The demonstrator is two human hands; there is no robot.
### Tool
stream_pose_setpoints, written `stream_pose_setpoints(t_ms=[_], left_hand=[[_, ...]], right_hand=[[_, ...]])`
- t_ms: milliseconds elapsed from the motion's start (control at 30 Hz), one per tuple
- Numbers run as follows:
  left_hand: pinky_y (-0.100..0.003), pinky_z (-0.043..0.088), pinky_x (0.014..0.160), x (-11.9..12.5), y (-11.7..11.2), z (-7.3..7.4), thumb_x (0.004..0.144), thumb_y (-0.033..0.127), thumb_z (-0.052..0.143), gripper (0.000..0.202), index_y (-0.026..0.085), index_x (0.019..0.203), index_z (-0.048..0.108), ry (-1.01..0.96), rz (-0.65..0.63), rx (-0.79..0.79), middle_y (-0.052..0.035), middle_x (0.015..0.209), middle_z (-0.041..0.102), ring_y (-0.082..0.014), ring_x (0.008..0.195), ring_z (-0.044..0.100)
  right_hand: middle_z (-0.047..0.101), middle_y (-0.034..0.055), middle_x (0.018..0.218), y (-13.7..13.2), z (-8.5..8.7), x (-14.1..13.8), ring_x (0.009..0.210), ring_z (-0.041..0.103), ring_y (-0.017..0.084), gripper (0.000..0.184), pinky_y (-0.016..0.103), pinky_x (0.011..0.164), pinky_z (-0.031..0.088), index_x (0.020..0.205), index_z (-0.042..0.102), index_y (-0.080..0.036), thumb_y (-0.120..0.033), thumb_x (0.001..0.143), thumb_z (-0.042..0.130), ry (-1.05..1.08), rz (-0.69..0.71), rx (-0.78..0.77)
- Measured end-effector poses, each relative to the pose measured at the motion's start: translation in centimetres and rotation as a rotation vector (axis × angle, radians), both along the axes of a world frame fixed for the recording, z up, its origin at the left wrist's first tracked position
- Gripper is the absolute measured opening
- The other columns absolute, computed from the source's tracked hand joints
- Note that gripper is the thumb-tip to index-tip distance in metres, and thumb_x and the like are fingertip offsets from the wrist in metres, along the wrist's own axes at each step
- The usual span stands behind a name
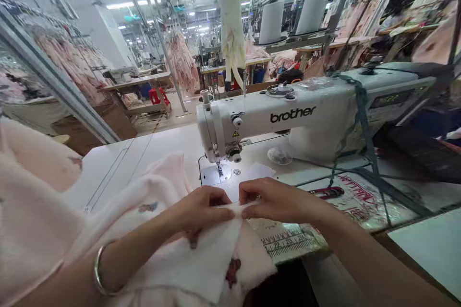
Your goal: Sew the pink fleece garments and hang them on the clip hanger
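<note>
L hand [200, 208] & R hand [277, 201] both closed in a pinch on a fold of pale pink fleecy fabric [194, 254], fingertips almost touching w/ the fold btwn them. Silver bangle [97, 268] on L wrist. Fabric runs back under both hands twd the person & spreads far L over the white sewing table [144, 153]; small dark-red printed motifs [233, 272] show on it just below R hand, another near L wrist.

Straight ahead of hands: white Brother industrial sewing machine [288, 115]. Needle & presser foot [219, 169] sit just past L hand's fingers, over a steel needle plate [215, 174]; fabric fold is near the foot but not under it. Just beyond R hand: small white paper or fabric scrap [259, 171] & clear round plastic disc [279, 156]. To R of R hand: red-and-black tool [326, 192] on a printed sheet w/ red lettering [360, 196]. Below R hand, a printed measuring scale [286, 242] along table edge.

Further ahead, past machine: 2 white thread cones [271, 21], a pale garment hanging [230, 19], racks of pink garments [182, 62], more sewing stations, red stool [158, 96].
</note>
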State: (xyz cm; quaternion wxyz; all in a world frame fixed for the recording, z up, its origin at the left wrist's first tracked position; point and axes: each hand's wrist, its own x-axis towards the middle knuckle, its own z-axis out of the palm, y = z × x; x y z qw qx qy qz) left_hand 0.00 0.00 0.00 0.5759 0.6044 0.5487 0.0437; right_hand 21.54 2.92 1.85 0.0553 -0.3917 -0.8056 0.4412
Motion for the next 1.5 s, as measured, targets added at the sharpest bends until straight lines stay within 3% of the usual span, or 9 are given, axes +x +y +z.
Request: stream_pose_setpoints(t_ms=[167,300,467,633,767,933,1067,1267,1500], left_hand=[[-0.017,0.041,0.026,0.2,-0.2,1.0,0.075,0.053,0.059,0.039,0.024,0.101,0.06,0.001,-0.014,0.116,0.0019,0.08,0.055,-0.0079,0.041,0.05],[-0.015,0.034,0.025,-0.4,0.2,1.1,0.077,0.059,0.054,0.044,0.02,0.096,0.059,-0.011,-0.064,0.037,0.0034,0.058,0.051,-0.0092,0.031,0.047],[-0.018,0.034,0.022,-0.2,0.2,0.0,0.076,0.051,0.058,0.034,0.019,0.087,0.059,-0.096,0.071,0.015,0.0059,0.053,0.043,-0.0077,0.028,0.039],[-0.02,0.037,0.021,0.7,-0.1,0.4,0.074,0.046,0.057,0.03,0.021,0.09,0.061,-0.023,0.136,0.08,0.0046,0.063,0.046,-0.0082,0.033,0.043],[-0.018,0.038,0.021,0.9,-0.5,0.7,0.075,0.044,0.056,0.028,0.021,0.088,0.064,-0.023,0.12,0.18,0.0017,0.074,0.053,-0.0096,0.042,0.048],[-0.017,0.037,0.021,0.8,-0.8,0.4,0.076,0.046,0.054,0.03,0.021,0.088,0.064,-0.007,0.116,0.245,0.0008,0.079,0.056,-0.0099,0.044,0.05],[-0.018,0.039,0.024,0.1,-0.2,0.3,0.076,0.054,0.054,0.037,0.022,0.092,0.063,-0.023,0.05,0.169,0.0006,0.083,0.058,-0.0087,0.04,0.05],[-0.018,0.031,0.024,-0.4,0.8,-0.2,0.075,0.062,0.054,0.045,0.021,0.093,0.06,-0.02,0.004,0.007,0.0049,0.054,0.046,-0.0094,0.029,0.043],[-0.017,0.027,0.026,0.6,1.7,-1.9,0.074,0.056,0.053,0.038,0.02,0.083,0.063,0.13,0.155,0.22,0.0017,0.066,0.053,-0.0087,0.036,0.045]], right_hand=[[0.054,-0.0035,0.063,0.6,0.0,-0.4,0.059,0.048,0.01,0.015,0.022,0.05,0.032,0.067,0.051,-0.018,-0.029,0.075,0.059,0.01,-0.031,-0.031],[0.058,-0.003,0.065,0.7,-0.4,-0.7,0.058,0.05,0.009,0.016,0.021,0.05,0.033,0.069,0.051,-0.018,-0.03,0.075,0.06,0.033,-0.033,-0.061],[0.062,-0.0012,0.07,0.8,-0.5,-0.8,0.064,0.058,0.013,0.016,0.022,0.054,0.04,0.075,0.049,-0.019,-0.033,0.076,0.058,0.019,-0.042,-0.104],[0.064,0.0004,0.091,1.2,1.9,-0.1,0.082,0.058,0.018,0.037,0.027,0.067,0.039,0.104,0.058,-0.025,-0.043,0.073,0.065,-0.124,0.017,0.035],[0.064,0.0002,0.094,1.5,3.3,-0.7,0.087,0.056,0.02,0.029,0.029,0.069,0.037,0.099,0.062,-0.026,-0.04,0.075,0.062,-0.289,0.143,0.146],[0.059,0.0008,0.074,1.4,1.4,-1.7,0.067,0.053,0.015,0.009,0.026,0.055,0.033,0.075,0.059,-0.019,-0.025,0.069,0.061,-0.172,0.067,0.004],[0.058,-0.0002,0.068,1.5,-0.1,-1.2,0.058,0.054,0.012,0.011,0.022,0.051,0.039,0.075,0.054,-0.017,-0.029,0.077,0.055,-0.077,0.029,-0.186],[0.058,-0.0005,0.065,1.8,-1.3,-0.5,0.055,0.051,0.009,0.013,0.021,0.05,0.038,0.072,0.055,-0.015,-0.027,0.074,0.06,0.04,-0.007,-0.335],[0.061,0.0004,0.068,3.5,-3.4,-0.9,0.05,0.048,0.008,0.016,0.02,0.045,0.033,0.078,0.05,-0.017,-0.032,0.076,0.054,0.072,-0.075,-0.393]])
